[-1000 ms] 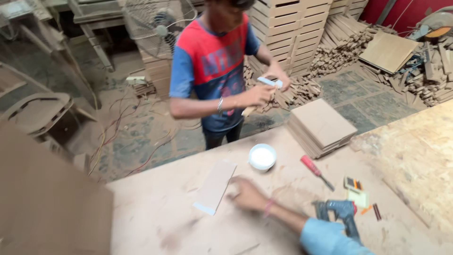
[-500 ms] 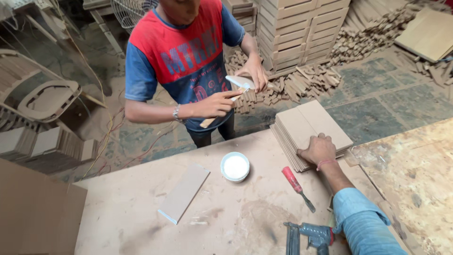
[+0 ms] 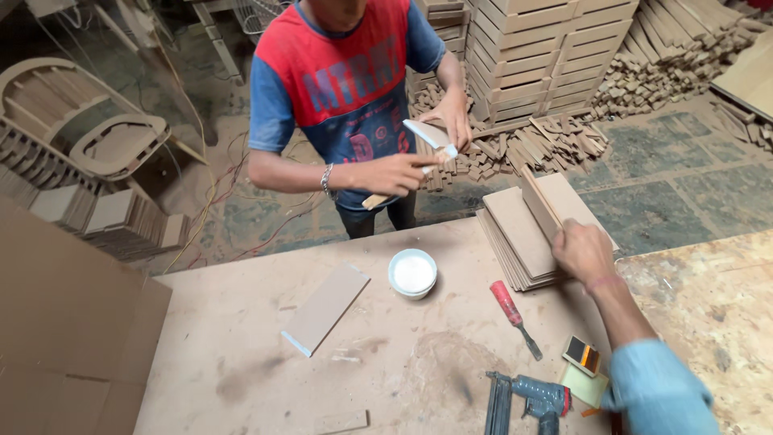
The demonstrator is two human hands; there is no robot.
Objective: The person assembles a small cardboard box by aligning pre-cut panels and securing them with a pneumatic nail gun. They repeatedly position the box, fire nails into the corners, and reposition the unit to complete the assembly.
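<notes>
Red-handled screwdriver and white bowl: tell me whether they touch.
Apart. The head view shows the red-handled screwdriver lying right of the white bowl, with bare tabletop plainly between them.

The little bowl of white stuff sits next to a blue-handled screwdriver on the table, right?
Not quite. The screwdriver has a red handle, not blue. The head view shows it lying on the table just right of the little bowl of white stuff.

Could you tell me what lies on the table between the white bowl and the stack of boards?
In the head view, only bare tabletop separates the white bowl from the stack of boards.
</notes>
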